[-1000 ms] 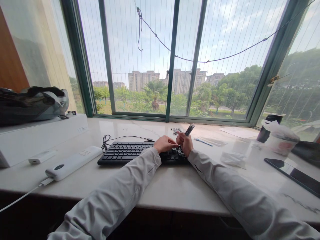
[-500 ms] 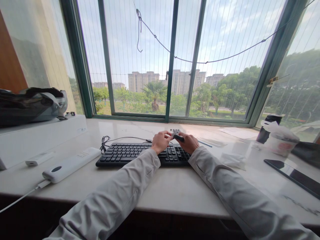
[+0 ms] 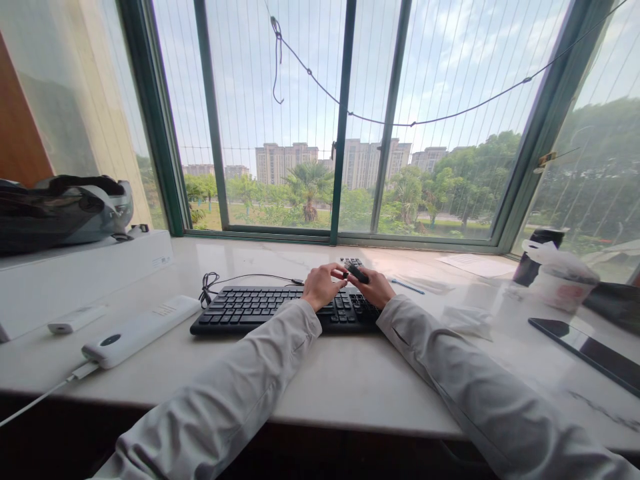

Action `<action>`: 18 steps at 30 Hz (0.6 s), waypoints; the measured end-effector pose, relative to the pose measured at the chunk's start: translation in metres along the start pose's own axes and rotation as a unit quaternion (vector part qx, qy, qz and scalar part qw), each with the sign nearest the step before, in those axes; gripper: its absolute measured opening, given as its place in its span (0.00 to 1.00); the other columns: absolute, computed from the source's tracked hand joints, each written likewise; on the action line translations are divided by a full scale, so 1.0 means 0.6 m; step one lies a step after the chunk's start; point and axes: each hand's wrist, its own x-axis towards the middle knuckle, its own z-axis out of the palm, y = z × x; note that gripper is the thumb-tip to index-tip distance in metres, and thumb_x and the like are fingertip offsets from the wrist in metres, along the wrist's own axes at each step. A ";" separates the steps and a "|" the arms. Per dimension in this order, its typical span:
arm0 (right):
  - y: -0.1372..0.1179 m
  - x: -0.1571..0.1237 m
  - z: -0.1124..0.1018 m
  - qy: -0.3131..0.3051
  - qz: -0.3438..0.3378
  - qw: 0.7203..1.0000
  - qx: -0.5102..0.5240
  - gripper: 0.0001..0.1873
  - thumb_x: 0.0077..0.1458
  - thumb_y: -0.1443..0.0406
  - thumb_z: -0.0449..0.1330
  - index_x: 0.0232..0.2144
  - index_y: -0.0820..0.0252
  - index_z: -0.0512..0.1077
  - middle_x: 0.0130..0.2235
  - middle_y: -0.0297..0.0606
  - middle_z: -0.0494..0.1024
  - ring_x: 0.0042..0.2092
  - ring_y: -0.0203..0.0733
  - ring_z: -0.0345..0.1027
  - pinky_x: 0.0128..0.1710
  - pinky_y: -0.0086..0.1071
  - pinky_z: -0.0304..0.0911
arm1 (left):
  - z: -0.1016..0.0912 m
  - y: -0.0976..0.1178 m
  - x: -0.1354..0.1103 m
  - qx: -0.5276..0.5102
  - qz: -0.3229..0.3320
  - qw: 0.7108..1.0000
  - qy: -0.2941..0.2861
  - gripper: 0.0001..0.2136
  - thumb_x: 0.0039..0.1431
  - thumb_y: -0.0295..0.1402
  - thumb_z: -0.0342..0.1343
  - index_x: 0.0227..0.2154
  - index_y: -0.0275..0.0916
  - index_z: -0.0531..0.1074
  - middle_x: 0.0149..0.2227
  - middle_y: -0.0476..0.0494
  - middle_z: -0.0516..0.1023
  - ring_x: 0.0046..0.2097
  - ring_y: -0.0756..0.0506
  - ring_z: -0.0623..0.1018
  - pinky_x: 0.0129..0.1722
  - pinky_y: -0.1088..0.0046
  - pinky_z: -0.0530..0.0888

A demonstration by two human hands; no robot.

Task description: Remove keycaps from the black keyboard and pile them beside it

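Note:
A black keyboard (image 3: 250, 309) lies on the pale stone sill in front of me. Over its right end my right hand (image 3: 376, 288) is closed round a small dark tool (image 3: 357, 273) that points left. My left hand (image 3: 323, 285) hovers just beside it, thumb and forefinger pinched at the tool's tip. Whether a keycap sits between those fingers is too small to see. Several loose black keycaps (image 3: 351, 262) lie on the sill just behind the hands. The keyboard's cable (image 3: 215, 279) curls at its far left corner.
A white power strip (image 3: 140, 330) and a small white device (image 3: 75, 319) lie left, before a white box (image 3: 85, 263) bearing a dark bag (image 3: 60, 210). At right stand a dark cup (image 3: 537, 250), a white-wrapped container (image 3: 560, 277), papers (image 3: 475, 263), a pen (image 3: 407, 286) and a dark phone (image 3: 593, 353).
My right hand has lowered the tool from pointing upward to lying level. My left hand has lifted off the keys and come to the tool's tip.

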 end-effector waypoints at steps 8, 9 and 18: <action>0.008 0.004 0.009 -0.015 -0.015 0.999 0.038 0.18 0.55 0.51 0.53 0.33 0.58 0.73 0.29 0.35 0.74 0.32 0.41 0.65 0.32 0.31 0.57 | -0.009 0.015 -0.011 0.075 -0.018 0.997 0.002 0.10 0.54 0.42 0.59 0.39 0.48 0.75 0.37 0.52 0.81 0.43 0.44 0.77 0.44 0.70 0.69; 0.008 0.003 0.008 -0.017 -0.013 0.999 0.034 0.18 0.55 0.51 0.53 0.32 0.58 0.73 0.28 0.34 0.74 0.32 0.41 0.65 0.31 0.31 0.57 | -0.010 0.017 -0.012 0.083 -0.021 0.996 -0.002 0.11 0.54 0.43 0.58 0.39 0.48 0.75 0.38 0.52 0.81 0.44 0.44 0.77 0.44 0.70 0.69; 0.000 0.002 -0.010 -0.022 0.031 0.999 -0.036 0.17 0.55 0.52 0.53 0.31 0.55 0.75 0.31 0.35 0.77 0.34 0.41 0.68 0.34 0.30 0.57 | -0.016 0.026 -0.016 0.106 -0.029 0.994 -0.019 0.12 0.54 0.45 0.58 0.39 0.48 0.74 0.39 0.51 0.80 0.44 0.45 0.77 0.44 0.70 0.68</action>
